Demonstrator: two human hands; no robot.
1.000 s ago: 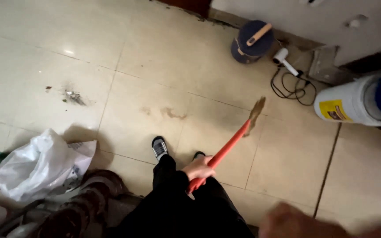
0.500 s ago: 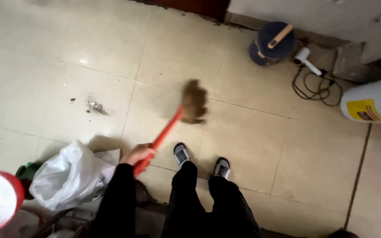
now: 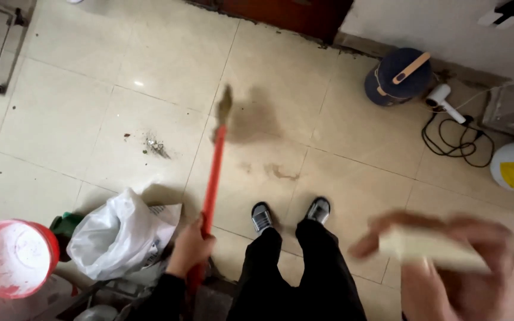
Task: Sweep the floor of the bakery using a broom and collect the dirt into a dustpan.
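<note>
Your left hand [image 3: 190, 246] is wrapped tight around the lower end of the red broom handle [image 3: 212, 184], fist closed, knuckles toward the camera, with the dark sleeve running down to the bottom edge of the view. The handle rises away from you at a slight lean to the right, and its brown brush head [image 3: 225, 107] sits over the tiled floor [image 3: 66, 119] about midway across, just left of a dark patch. Your right hand [image 3: 447, 261] is raised close to the camera at the lower right, blurred; its fingers are curled around a pale flat block [image 3: 429, 249], palm turned inward. Your two shoes [image 3: 290, 214] stand side by side on the tiles between the hands. A small heap of debris [image 3: 153, 144] lies on the floor left of the handle, near a white plastic bag [image 3: 117, 235] and a red bucket [image 3: 13, 257] at the lower left edge.
</note>
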